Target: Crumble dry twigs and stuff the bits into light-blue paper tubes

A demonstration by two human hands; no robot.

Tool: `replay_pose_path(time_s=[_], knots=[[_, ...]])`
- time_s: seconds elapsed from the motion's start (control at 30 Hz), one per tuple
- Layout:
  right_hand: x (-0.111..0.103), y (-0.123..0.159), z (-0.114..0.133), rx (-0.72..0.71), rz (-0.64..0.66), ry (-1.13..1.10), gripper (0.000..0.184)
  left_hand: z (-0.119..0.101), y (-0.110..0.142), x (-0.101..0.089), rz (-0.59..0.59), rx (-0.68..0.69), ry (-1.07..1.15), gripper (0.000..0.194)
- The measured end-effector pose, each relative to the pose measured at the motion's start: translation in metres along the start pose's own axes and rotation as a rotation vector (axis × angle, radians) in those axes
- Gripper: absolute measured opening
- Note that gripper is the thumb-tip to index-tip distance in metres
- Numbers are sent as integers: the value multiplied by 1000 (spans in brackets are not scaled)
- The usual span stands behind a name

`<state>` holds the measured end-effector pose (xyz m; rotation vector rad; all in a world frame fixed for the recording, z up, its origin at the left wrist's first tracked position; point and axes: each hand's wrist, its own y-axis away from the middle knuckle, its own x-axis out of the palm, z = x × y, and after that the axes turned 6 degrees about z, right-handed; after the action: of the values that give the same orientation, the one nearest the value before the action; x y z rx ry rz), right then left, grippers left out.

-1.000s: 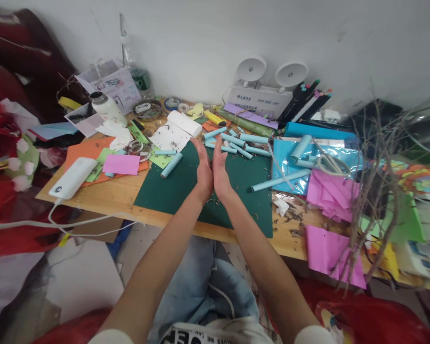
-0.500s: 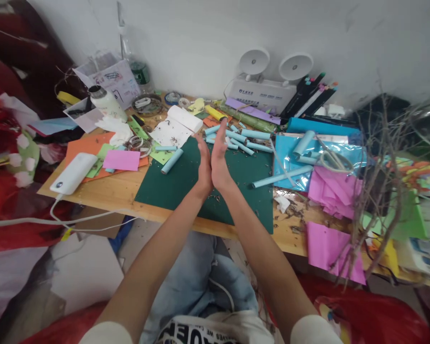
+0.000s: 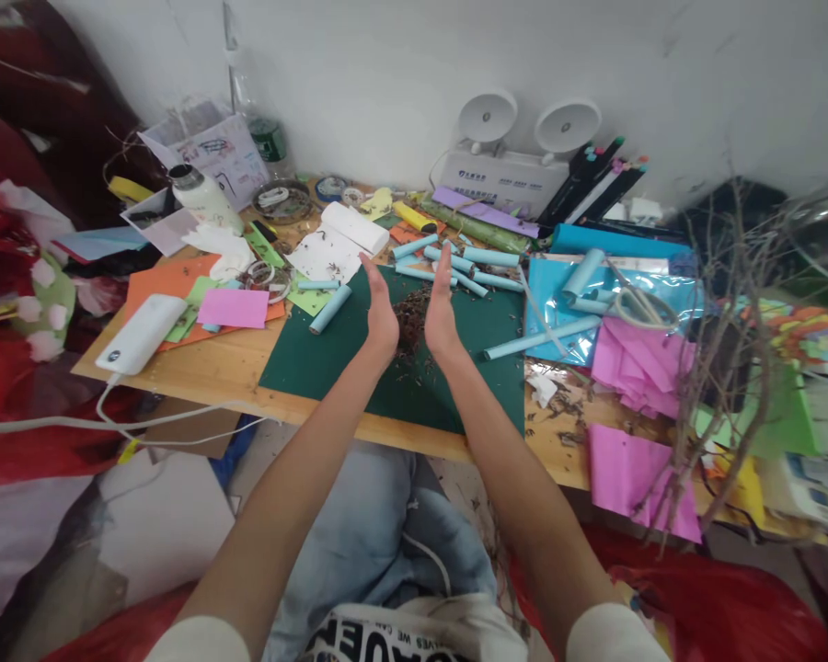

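My left hand [image 3: 379, 308] and my right hand [image 3: 442, 308] stand on edge on the dark green cutting mat [image 3: 317, 354], palms facing each other a short way apart, fingers stretched flat. Both are open and hold nothing. Between the palms lies a small heap of brown twig scraps [image 3: 411, 322]. Several rolled light blue paper tubes [image 3: 455, 262] lie just beyond my fingertips, and one more tube [image 3: 331, 309] lies left of my left hand.
A white power bank [image 3: 140, 334] with a cable sits at the table's left edge. Pink paper sheets [image 3: 635, 363] and blue foil [image 3: 558, 303] lie to the right, bare branches [image 3: 724, 303] beyond them. A white twin-head lamp [image 3: 517, 147] stands against the wall.
My palms were pressed together over the mat; now they have parted, and a heap of brown scraps shows between them.
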<state>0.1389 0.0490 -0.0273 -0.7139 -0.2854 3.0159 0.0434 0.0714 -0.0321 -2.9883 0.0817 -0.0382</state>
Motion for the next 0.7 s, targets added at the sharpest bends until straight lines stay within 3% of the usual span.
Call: replay_pose_path(time_s=[0.07, 0.17, 0.33, 0.4, 0.53, 0.7], knots=[[-11, 2, -9, 84, -56, -22, 64, 4, -1, -16, 20, 1, -36, 74], [-23, 16, -12, 81, -29, 181, 44, 3, 2, -38, 27, 39, -136, 64], [-27, 40, 4, -25, 232, 502, 31, -15, 25, -53, 185, 158, -529, 30], [-27, 42, 7, -43, 278, 545, 22, -22, 35, -53, 245, 180, -626, 23], [-28, 38, 7, -36, 142, 289, 25, -23, 41, -49, 316, 109, -498, 22], [-35, 34, 11, -70, 34, 31, 15, -17, 32, -48, 278, -50, -254, 19]])
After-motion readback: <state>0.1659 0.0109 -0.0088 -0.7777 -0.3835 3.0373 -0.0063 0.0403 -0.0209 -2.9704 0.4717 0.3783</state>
